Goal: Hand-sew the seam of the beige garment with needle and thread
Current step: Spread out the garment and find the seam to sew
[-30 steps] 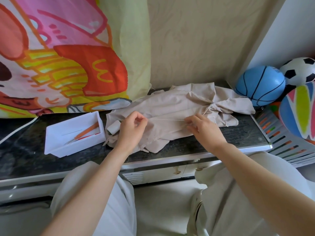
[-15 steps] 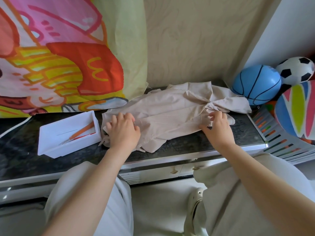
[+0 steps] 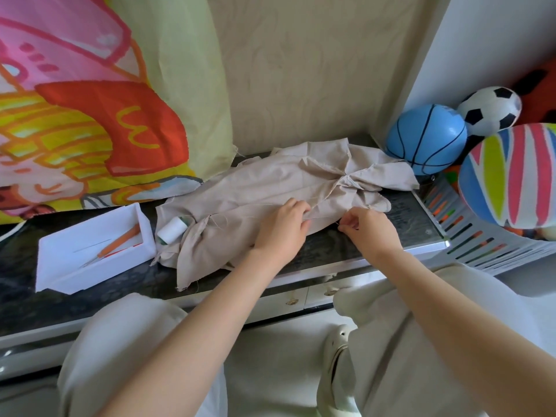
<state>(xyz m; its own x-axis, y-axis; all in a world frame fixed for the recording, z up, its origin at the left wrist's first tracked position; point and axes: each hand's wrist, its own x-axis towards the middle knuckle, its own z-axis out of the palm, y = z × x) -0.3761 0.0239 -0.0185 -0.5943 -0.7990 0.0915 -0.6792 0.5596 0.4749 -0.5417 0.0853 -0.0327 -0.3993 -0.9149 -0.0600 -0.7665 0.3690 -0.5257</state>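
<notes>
A thin thread point(image 3: 325, 218) runs taut across the narrow gap between the fingers of the left hand point(image 3: 279, 228) and the right hand point(image 3: 371, 228), barring a pass there. Nearer the person than the fingers, a strip of dark worktop point(image 3: 326, 251) lies bare. Beyond them the rumpled beige garment point(image 3: 240, 188) covers the worktop up to the wall point(image 3: 301, 70). Left of the fingers a white spool point(image 3: 173, 228) sits against the garment, with a white tray point(image 3: 60, 281) just beside it. Right of them, bare worktop ends at a slatted basket point(image 3: 481, 239) and a blue ball point(image 3: 427, 139).
</notes>
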